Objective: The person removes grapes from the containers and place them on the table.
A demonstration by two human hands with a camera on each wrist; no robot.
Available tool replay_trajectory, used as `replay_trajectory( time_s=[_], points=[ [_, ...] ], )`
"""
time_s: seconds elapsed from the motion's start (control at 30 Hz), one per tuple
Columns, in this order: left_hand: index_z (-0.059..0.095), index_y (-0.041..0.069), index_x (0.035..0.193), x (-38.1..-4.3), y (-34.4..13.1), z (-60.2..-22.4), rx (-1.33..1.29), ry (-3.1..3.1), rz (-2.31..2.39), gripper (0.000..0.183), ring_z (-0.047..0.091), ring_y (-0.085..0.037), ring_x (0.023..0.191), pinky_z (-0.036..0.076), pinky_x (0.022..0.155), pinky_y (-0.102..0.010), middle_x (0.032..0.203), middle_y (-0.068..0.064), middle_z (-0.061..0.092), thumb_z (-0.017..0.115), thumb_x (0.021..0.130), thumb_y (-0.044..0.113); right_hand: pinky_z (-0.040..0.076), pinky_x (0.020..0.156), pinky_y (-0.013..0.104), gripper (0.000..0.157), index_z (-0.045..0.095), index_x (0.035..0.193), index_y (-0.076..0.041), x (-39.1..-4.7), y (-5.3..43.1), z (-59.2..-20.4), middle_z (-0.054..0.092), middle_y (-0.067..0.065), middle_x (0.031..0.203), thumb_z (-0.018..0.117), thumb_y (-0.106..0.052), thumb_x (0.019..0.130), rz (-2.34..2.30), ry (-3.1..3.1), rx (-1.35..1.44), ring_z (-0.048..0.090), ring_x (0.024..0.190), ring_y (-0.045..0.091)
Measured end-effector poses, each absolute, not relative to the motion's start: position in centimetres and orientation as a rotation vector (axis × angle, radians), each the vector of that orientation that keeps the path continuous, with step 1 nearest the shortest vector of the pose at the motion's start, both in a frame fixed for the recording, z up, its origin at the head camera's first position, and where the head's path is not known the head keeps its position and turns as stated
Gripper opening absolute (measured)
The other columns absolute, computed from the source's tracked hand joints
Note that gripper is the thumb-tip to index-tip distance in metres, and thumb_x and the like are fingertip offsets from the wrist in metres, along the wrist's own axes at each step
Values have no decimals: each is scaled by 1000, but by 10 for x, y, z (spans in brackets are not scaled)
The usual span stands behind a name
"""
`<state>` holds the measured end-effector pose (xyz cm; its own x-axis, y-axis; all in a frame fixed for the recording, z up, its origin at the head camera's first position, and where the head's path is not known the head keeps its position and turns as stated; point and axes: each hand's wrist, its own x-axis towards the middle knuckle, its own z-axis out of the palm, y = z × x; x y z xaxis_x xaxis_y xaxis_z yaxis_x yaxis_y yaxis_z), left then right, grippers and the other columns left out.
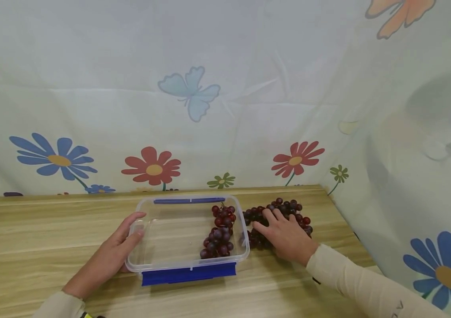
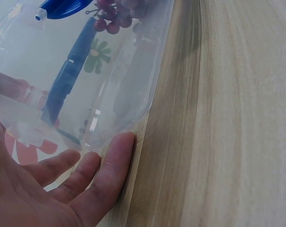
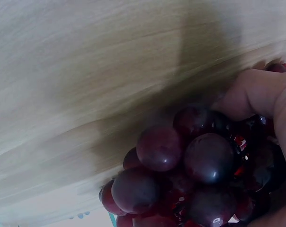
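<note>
A clear plastic food container with blue clip flaps sits on the table, and a bunch of dark red grapes lies along its right inner side. My left hand holds the container's left end, thumb at the rim; in the left wrist view its fingertips meet the outer wall. Right of the container, my right hand grips grapes in a pile on the table, fingers bent over them from above. The right wrist view shows the thumb pressed against the grapes. Part of the pile is hidden under that hand.
Pale wood-grain table extends on both sides of the container. A white curtain printed with flowers and butterflies hangs behind the table's back edge and along its right side.
</note>
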<state>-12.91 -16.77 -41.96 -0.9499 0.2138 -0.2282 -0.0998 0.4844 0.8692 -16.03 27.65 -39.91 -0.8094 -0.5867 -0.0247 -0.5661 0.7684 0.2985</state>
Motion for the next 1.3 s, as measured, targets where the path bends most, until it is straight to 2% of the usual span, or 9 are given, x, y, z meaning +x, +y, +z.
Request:
replay_trajectory(
  time_s=[0.2,0.3,0.5,0.57,0.67,0.9,1.1,1.3],
  points=[
    [17,46,162,-129,-167,-419,110,2453,1428,62,36,-58,147,55,100,-62,174,-26,9,41,107,63,57,69,55,56,55,138,-27,-160,279,-401,53,12,132,79,-13,90,-474,-2867,922,56,112,33],
    [18,46,162,-129,-167,-419,117,2457,1432,62,37,-58,146,56,100,-62,173,-26,9,41,107,62,57,68,54,56,54,138,-27,-159,280,-402,53,12,132,79,-13,90,-480,-2864,912,56,113,32],
    [20,47,160,-128,-166,-420,98,2406,1494,60,51,-51,133,64,86,-49,171,-27,15,44,107,60,57,65,54,51,54,135,-26,-159,280,-405,52,13,133,77,-14,92,-478,-2853,898,54,115,33],
    [20,47,160,-128,-166,-420,90,2384,1521,60,54,-49,129,65,81,-45,170,-27,16,45,107,59,57,64,53,50,54,135,-25,-159,281,-405,52,14,134,76,-14,92,-474,-2842,896,53,116,34],
    [20,47,160,-128,-166,-419,86,2378,1526,60,53,-48,130,65,80,-44,170,-27,16,45,107,59,58,64,54,51,54,135,-25,-158,281,-406,51,14,135,77,-14,91,-470,-2835,889,53,117,34],
    [21,46,160,-128,-166,-419,90,2378,1531,60,55,-47,129,65,83,-45,169,-25,18,45,107,58,58,60,50,56,53,135,-24,-158,283,-407,49,15,139,81,-18,87,-467,-2865,873,52,116,33],
    [21,45,161,-128,-166,-419,90,2369,1543,60,55,-46,128,65,82,-45,168,-25,20,45,107,57,61,65,58,59,52,137,-23,-158,283,-408,44,18,153,82,-18,86,-442,-2885,866,52,128,39],
    [18,42,162,-128,-166,-419,107,2434,1453,64,45,-52,142,57,100,-59,172,-25,15,41,107,62,61,72,64,63,50,142,-21,-157,283,-406,39,20,160,81,-16,87,-399,-2924,868,49,137,44]
  ],
)
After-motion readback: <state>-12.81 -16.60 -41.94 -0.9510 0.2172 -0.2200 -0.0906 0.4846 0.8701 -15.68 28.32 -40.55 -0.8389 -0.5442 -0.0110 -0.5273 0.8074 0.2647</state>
